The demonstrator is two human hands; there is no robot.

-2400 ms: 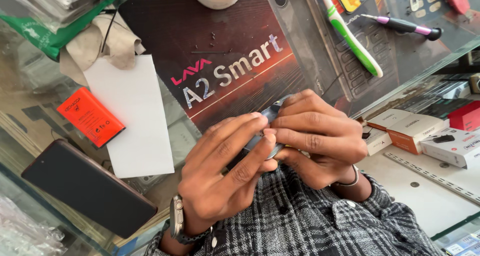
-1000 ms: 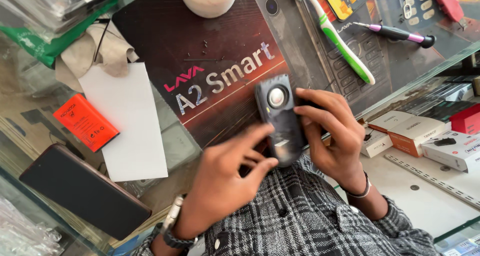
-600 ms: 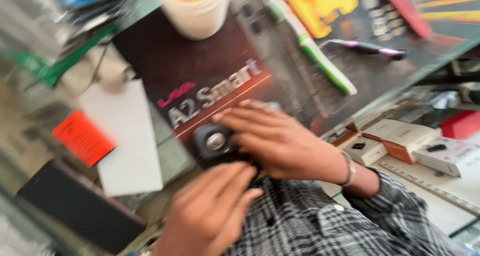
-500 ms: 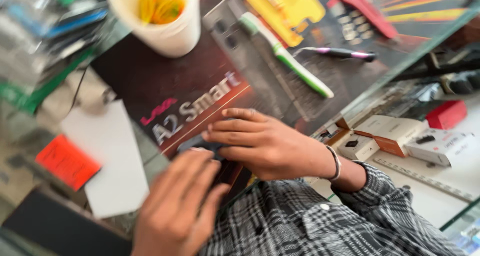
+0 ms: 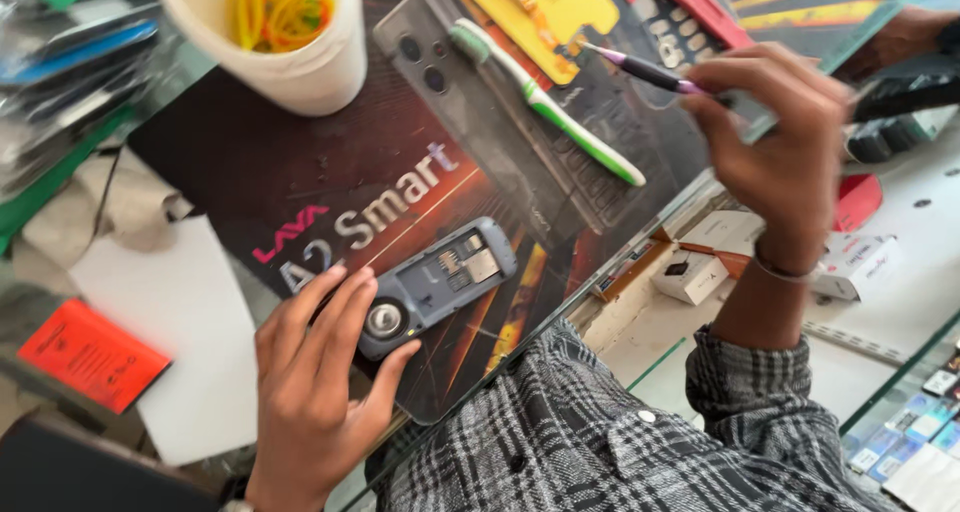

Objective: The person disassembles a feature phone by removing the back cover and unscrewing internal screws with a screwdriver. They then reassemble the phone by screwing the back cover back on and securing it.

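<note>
The grey phone (image 5: 432, 287) lies back-up with its cover off, slots and contacts bare, on the dark printed mat (image 5: 300, 172) near the glass counter's front edge; the left hand (image 5: 320, 372) rests on its lower end with fingers spread and lightly curled, steadying rather than gripping it; the right hand (image 5: 780, 142) is up and away at the far right, fingertips pinched on the purple-handled tool (image 5: 650, 72). The phone sits close to that edge, so a push from the palm could, I judge, slide it off toward the lap; a loose pinch might drop the tool point-down onto the exposed contacts. Room is tight: the green-and-white toothbrush (image 5: 545, 102) lies between tool and phone, the white cup (image 5: 300, 62) of rubber bands stands behind; open mat lies just beyond the phone.
</note>
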